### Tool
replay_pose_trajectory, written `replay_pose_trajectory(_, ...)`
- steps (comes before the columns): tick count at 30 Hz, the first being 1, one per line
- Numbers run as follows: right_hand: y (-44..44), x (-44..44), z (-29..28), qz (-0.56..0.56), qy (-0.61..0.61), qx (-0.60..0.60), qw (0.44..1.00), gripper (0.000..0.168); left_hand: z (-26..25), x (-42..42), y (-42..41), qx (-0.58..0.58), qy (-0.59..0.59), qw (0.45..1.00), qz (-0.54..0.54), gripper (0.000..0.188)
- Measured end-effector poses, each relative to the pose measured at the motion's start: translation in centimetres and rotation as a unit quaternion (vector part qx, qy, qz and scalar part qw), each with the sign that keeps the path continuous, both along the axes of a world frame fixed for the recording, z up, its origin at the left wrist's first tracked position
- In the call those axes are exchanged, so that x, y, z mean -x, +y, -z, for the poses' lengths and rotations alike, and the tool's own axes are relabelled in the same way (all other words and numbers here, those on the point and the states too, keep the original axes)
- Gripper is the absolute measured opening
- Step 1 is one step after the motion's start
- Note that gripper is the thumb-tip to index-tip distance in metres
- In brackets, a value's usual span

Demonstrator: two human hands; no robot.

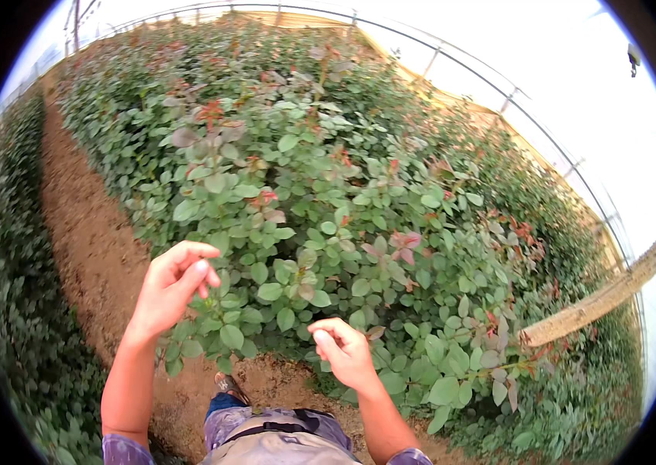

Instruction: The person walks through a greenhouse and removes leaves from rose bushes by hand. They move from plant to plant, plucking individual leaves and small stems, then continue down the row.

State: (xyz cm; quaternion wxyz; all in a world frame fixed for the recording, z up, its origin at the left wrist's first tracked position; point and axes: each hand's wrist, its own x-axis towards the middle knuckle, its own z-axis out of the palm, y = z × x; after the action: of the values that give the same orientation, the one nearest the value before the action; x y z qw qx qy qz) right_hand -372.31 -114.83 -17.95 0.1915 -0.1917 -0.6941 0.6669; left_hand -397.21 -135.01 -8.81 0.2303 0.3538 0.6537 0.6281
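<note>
Dense rose bushes (305, 232) with green leaves and reddish young shoots fill the ground before me. My left hand (179, 285) is raised at the near left edge of the bushes, its fingers bent and the thumb close to the index finger. My right hand (342, 351) hovers over the lower leaves nearer my body, fingers curled, with the thumb against or near the index finger. Whether either hand holds something small between thumb and finger cannot be made out. A pinkish-red leaf cluster (402, 245) stands up and to the right of my right hand.
A bare soil path (89, 232) runs along the left, with another row of plants (14, 261) beyond it. A wooden post (601, 305) slants in from the right. Behind the bushes are a curved metal pipe (479, 72) and yellowish sheeting (293, 20). My sandalled foot (229, 386) is on soil.
</note>
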Motion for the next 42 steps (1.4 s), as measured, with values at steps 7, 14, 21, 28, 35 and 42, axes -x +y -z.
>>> replay_pose_trajectory(7, 3.1, 8.3, -2.9, 0.199, 0.051, -0.114, 0.972, 0.028, -0.6, 8.2, -1.5, 0.085, -0.009, 0.982, 0.167, 0.024)
replay_pose_trajectory(14, 27.7, 6.0, -8.0, 0.533, 0.045, -0.234, 0.812, 0.022, -1.2, 9.6, 5.7, 0.072, 0.052, 0.963, 0.253, 0.024)
replay_pose_trajectory(21, 42.2, 1.4, -7.7, 0.409, -0.204, -0.396, 0.797, 0.044, -6.5, 4.0, 24.3, 0.002, 0.143, 0.93, 0.34, 0.031)
replay_pose_trajectory(28, 40.6, 2.7, -8.8, 0.266, -0.201, -0.376, 0.865, 0.023, -1.6, -5.0, 46.4, -0.003, 0.145, 0.961, 0.236, 0.056)
replay_pose_trajectory(35, 40.7, 0.4, -11.5, 0.122, -0.194, -0.241, 0.943, 0.02, 0.2, -6.3, 51.4, 0.15, 0.32, 0.897, 0.264, 0.034)
replay_pose_trajectory(42, 39.1, 1.7, -8.3, 0.478, -0.028, -0.498, 0.722, 0.025, 1.6, -5.5, 53.1, 0.138, 0.345, 0.88, 0.298, 0.03)
